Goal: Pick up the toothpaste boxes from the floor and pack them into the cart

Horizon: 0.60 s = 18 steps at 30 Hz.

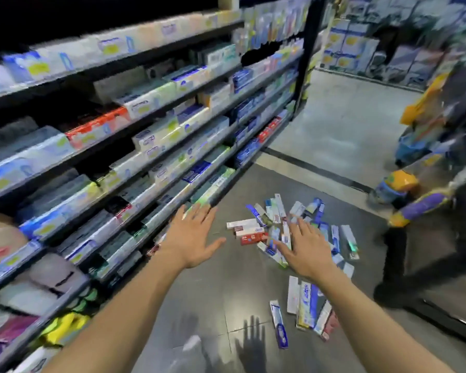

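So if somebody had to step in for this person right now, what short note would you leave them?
Left hand: open, fingers spread, holding nothing, out in front above the floor near the shelf foot.
Right hand: open, empty, spread over the main pile of boxes.
Boxes: all that show lie on the floor, most in the pile, a smaller bunch nearer the person.
Cart: at the right, blurred; I cannot tell what is inside.
Done: nothing visibly picked up.
Left: pick up the boxes and pack them into the cart.
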### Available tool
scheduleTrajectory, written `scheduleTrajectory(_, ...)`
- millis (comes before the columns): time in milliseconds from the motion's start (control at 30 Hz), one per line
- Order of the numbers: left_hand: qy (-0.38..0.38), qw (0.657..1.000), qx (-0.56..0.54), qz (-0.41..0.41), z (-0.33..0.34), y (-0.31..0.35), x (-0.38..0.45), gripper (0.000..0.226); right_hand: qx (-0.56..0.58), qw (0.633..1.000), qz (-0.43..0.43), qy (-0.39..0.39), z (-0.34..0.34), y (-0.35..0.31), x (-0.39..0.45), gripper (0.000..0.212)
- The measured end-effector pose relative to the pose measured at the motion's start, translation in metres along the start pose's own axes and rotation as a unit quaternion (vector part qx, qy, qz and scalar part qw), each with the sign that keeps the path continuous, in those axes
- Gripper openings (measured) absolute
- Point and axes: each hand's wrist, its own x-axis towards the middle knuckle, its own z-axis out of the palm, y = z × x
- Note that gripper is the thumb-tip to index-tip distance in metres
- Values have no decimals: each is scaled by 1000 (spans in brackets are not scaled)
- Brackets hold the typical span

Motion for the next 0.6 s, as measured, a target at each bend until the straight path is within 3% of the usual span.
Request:
scheduleTrajectory(100, -9, 998, -5, 62, 11, -7, 61, 101, 10, 997, 77, -7, 2, 10, 18, 92)
scheduleTrajectory(233, -28, 989, -12, 145, 20, -4, 137, 93, 28, 982, 183, -19, 8, 20, 39, 121)
scheduleTrajectory(333, -37, 972, -16, 231, 30, 15, 183, 83, 43, 967, 251, -15, 12, 32, 39, 108)
scheduleTrajectory(433, -37, 950, -3, 310, 46, 46, 220, 81, 74, 948, 311, -9, 22, 52, 25, 116)
scheduleTrajectory(600, -81, 906, 15, 415, 94, 121, 262, 95, 107, 906, 409, -19, 60, 95, -6, 103)
